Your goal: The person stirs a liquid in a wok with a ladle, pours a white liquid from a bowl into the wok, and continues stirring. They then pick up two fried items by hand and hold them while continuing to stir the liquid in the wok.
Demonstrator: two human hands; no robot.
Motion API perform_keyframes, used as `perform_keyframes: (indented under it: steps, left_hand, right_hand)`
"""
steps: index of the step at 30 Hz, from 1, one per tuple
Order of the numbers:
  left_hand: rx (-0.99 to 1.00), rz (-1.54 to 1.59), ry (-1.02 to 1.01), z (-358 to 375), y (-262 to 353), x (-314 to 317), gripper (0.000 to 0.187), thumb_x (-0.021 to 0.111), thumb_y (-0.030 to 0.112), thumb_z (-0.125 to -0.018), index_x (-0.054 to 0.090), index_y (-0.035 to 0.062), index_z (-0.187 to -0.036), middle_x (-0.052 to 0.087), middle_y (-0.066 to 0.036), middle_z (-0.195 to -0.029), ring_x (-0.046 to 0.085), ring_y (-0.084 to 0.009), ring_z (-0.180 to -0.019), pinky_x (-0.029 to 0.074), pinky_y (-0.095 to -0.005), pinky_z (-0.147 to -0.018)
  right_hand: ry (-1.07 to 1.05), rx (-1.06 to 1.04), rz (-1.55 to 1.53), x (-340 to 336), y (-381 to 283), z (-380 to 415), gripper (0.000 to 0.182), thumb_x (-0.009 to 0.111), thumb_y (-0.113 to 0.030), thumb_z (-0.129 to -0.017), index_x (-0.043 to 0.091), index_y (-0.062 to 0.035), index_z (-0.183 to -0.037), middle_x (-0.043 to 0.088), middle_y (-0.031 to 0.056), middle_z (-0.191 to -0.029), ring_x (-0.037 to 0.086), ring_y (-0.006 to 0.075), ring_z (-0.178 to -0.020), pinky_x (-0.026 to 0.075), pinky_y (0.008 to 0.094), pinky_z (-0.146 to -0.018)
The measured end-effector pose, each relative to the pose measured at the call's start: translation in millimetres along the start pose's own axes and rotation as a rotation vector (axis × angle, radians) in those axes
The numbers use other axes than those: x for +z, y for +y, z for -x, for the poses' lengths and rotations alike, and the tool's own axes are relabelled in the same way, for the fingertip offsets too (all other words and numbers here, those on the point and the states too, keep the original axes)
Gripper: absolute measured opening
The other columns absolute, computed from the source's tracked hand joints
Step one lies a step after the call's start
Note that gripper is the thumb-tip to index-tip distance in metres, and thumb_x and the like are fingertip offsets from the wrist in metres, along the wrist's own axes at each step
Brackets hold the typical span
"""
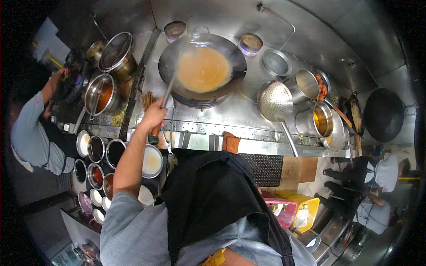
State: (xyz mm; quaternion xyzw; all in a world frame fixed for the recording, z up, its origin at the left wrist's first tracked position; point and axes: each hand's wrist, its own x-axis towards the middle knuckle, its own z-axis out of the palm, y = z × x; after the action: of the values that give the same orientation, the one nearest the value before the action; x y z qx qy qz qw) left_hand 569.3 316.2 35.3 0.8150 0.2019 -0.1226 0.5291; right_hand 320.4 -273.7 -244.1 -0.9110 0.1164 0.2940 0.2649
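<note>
My left hand (154, 114) is closed around the handle of a long metal utensil (168, 91). The utensil slants up to the left side of a large dark wok (238, 66), and its far end is lost in steam. Orange-brown liquid (206, 71) lies in the wok. Just beside and below my hand are a bamboo brush (147, 101) and a dark green bottle-like object (153, 138). My right hand is not in view; the front of my body shows a black apron (208, 195).
A perforated ladle (275, 101) and metal pots (306, 86) stand at the right. Sauce containers (116, 153) crowd the left, near a co-worker's sleeve (31, 119). Another wok (384, 114) hangs far right. Red and yellow bins (306, 213) are below, with people (384, 173) beyond.
</note>
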Motion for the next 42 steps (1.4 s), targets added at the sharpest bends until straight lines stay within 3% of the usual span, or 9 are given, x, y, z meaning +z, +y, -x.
perform_keyframes:
  steps: [3,9,24,27,28,30,38,40,42]
  left_hand:
    - [-0.272,0.657,-0.247,38,27,18,0.049,0.053,0.014,-0.091,0.039,0.0126,-0.138,0.048,0.002,-0.064,0.045,-0.0097,-0.045,0.038,-0.0268,-0.039]
    - [-0.419,1.521,-0.526,46,22,42,0.007,0.051,0.012,-0.093,0.047,0.0170,-0.092,0.052,0.002,-0.066,0.048,-0.0103,-0.046,0.038,-0.0270,-0.041]
    - [-0.132,0.974,-0.203,80,44,27,0.045,0.049,0.008,-0.089,0.039,0.0133,-0.133,0.049,0.000,-0.063,0.046,-0.0121,-0.040,0.037,-0.0270,-0.035]
    - [-0.079,0.843,-0.145,75,42,23,0.055,0.049,0.006,-0.088,0.033,0.0111,-0.140,0.050,0.000,-0.062,0.046,-0.0121,-0.039,0.038,-0.0270,-0.035]
    - [-0.035,0.780,-0.142,72,41,22,0.064,0.050,0.006,-0.087,0.026,0.0101,-0.147,0.050,-0.001,-0.062,0.045,-0.0124,-0.039,0.038,-0.0274,-0.035]
    - [-0.019,0.717,-0.087,67,43,23,0.065,0.051,0.006,-0.086,0.027,0.0087,-0.146,0.051,-0.001,-0.062,0.045,-0.0125,-0.039,0.039,-0.0273,-0.036]
    - [0.046,0.121,0.135,20,11,31,0.065,0.051,0.008,-0.081,0.033,0.0039,-0.143,0.056,-0.006,-0.067,0.052,-0.0158,-0.043,0.044,-0.0306,-0.041]
    - [0.201,-0.313,0.287,0,-24,37,0.063,0.050,0.006,-0.081,0.037,0.0061,-0.142,0.056,-0.004,-0.064,0.052,-0.0140,-0.045,0.045,-0.0291,-0.041]
    - [0.105,-0.116,0.180,23,-2,43,0.061,0.050,0.006,-0.081,0.039,0.0068,-0.141,0.055,-0.004,-0.064,0.051,-0.0140,-0.044,0.045,-0.0291,-0.041]
  right_hand:
    - [-0.024,-0.053,0.001,13,17,-12,0.037,0.053,-0.039,-0.088,0.067,-0.0101,-0.106,0.068,0.0148,-0.104,0.065,0.0300,-0.093,0.051,0.0393,-0.080]
    - [-0.074,-0.157,0.003,29,44,-28,0.038,0.052,-0.038,-0.089,0.066,-0.0088,-0.109,0.067,0.0152,-0.106,0.065,0.0303,-0.095,0.050,0.0392,-0.080]
    - [-0.028,0.059,0.110,66,82,-44,0.040,0.054,-0.038,-0.085,0.066,-0.0071,-0.107,0.066,0.0216,-0.100,0.064,0.0390,-0.092,0.050,0.0452,-0.079]
    - [-0.069,-0.050,0.012,68,91,-54,0.044,0.053,-0.039,-0.084,0.063,-0.0058,-0.110,0.065,0.0207,-0.106,0.062,0.0389,-0.097,0.049,0.0442,-0.083]
    - [-0.025,-0.324,0.128,67,91,-55,0.046,0.054,-0.039,-0.083,0.061,-0.0042,-0.113,0.063,0.0199,-0.112,0.060,0.0384,-0.101,0.048,0.0433,-0.086]
    - [0.021,-0.601,0.247,63,89,-60,0.049,0.054,-0.038,-0.083,0.059,-0.0027,-0.116,0.061,0.0192,-0.117,0.058,0.0380,-0.105,0.047,0.0425,-0.088]
    - [-0.223,-0.052,0.021,51,71,-70,0.047,0.049,-0.038,-0.086,0.059,-0.0043,-0.117,0.057,0.0188,-0.121,0.059,0.0354,-0.101,0.048,0.0424,-0.086]
    - [-0.176,-0.150,0.133,64,87,-79,0.047,0.049,-0.039,-0.085,0.059,-0.0058,-0.118,0.057,0.0175,-0.122,0.059,0.0346,-0.100,0.048,0.0424,-0.085]
    - [-0.082,-0.340,0.351,78,107,-85,0.049,0.050,-0.041,-0.085,0.058,-0.0086,-0.120,0.055,0.0149,-0.125,0.060,0.0332,-0.100,0.049,0.0425,-0.083]
